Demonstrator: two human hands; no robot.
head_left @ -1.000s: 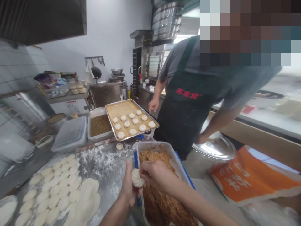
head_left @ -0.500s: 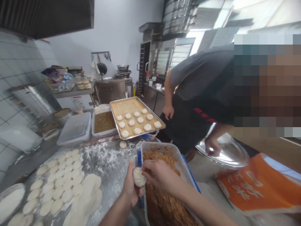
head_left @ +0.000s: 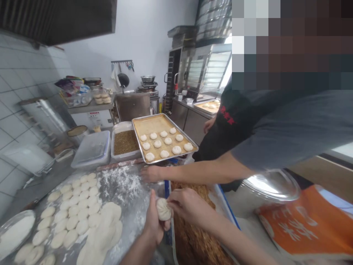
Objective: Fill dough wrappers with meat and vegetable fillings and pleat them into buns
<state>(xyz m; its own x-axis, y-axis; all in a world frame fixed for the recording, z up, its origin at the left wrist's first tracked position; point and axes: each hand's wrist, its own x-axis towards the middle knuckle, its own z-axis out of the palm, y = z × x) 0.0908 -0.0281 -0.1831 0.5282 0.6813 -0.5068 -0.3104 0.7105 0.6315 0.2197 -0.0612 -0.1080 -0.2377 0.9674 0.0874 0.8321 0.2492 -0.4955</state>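
Note:
A pleated, round stuffed bun (head_left: 163,210) rests in the cupped fingers of my left hand (head_left: 154,221), its thumb upright beside it. My right hand (head_left: 184,204) pinches the bun's gathered edge from the right side. Both hands are over the near left rim of a plastic tub of brown shredded filling (head_left: 193,235), my right forearm crossing above it. To the left, rows of flattened dough rounds (head_left: 73,210) lie on the floured steel table (head_left: 127,209), with a larger slab of dough (head_left: 96,235) in front of them.
A co-worker's arm (head_left: 204,173) reaches across the tub's far end, its hand over the floured table. Beyond are a tray of shaped buns (head_left: 146,127), a dark-filled tub (head_left: 124,143) and a lidded box (head_left: 92,149). A flour bowl (head_left: 16,232) stands left; a lidded pot (head_left: 267,187) right.
The co-worker has leaned in from the right and stretched an arm over the filling tub, leaving the pot lid. My hands keep hold of the bun; the view has shifted slightly.

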